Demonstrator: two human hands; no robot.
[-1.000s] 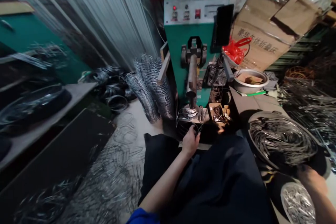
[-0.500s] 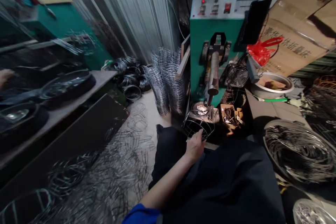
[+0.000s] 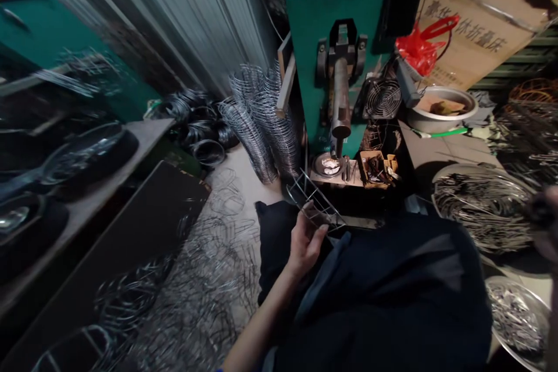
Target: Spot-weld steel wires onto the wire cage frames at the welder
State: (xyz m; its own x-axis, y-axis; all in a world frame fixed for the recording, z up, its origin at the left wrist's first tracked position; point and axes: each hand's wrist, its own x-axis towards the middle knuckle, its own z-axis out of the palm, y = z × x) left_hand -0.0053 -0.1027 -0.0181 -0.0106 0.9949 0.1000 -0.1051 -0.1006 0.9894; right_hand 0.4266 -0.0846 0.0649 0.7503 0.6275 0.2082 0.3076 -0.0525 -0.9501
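Observation:
My left hand (image 3: 306,239) grips the lower edge of a round wire frame (image 3: 314,200), fingers and thumb closed on its wires. The frame is tilted above my lap, in front of the green machine (image 3: 300,29). At the right edge my right hand (image 3: 550,226) is dark and smeared by motion, near a large tray of bent wires (image 3: 483,200); its fingers cannot be made out. Below it stands a bowl of small metal pieces (image 3: 517,319).
Stacked wire rings (image 3: 261,122) stand left of the machine's metal arm (image 3: 341,99). Loose wire frames (image 3: 196,290) cover the floor at left. A small dish (image 3: 328,165) and a cardboard box of parts (image 3: 375,170) sit under the arm. A grey basin (image 3: 444,110) is at right.
The wire frame has tilted and shifted slightly left with my left hand. My right hand has come into view at the right edge. The view has moved down and right.

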